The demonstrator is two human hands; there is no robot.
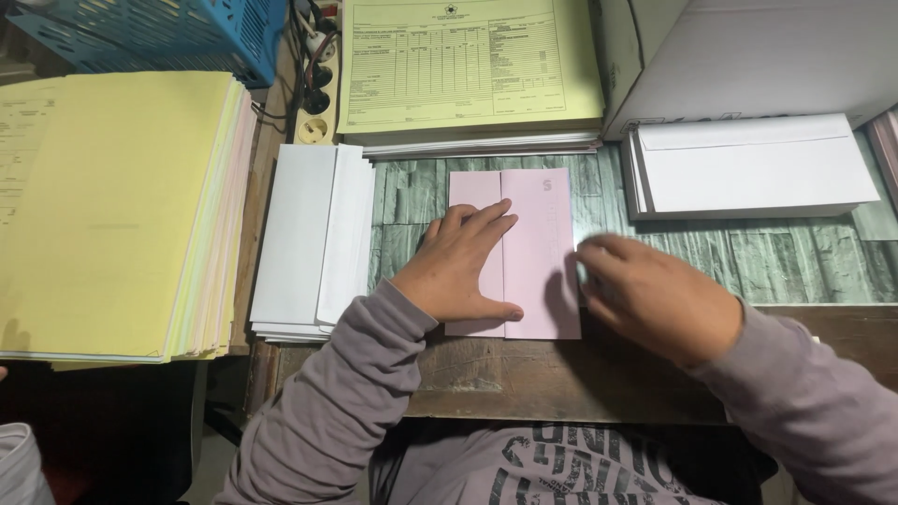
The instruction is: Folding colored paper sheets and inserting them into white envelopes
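**Pink sheet folded, hands pressing it flat**

While only the head view is available, the entry covers that alone. Pink sheet (524, 252) lies folded lengthwise on the desk (524, 374), one flap over the other; crease appears made, sheet not yet in any envelope. Left hand (458, 266) lies flat on it, fingers extended and slightly spread, gripping nothing. Right hand (655, 295) touches the right edge, fingers curled together. White envelopes (309, 243) stacked left

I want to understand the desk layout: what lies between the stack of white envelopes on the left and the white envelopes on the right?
In the head view, the folded pink paper lies there, with both hands on it.
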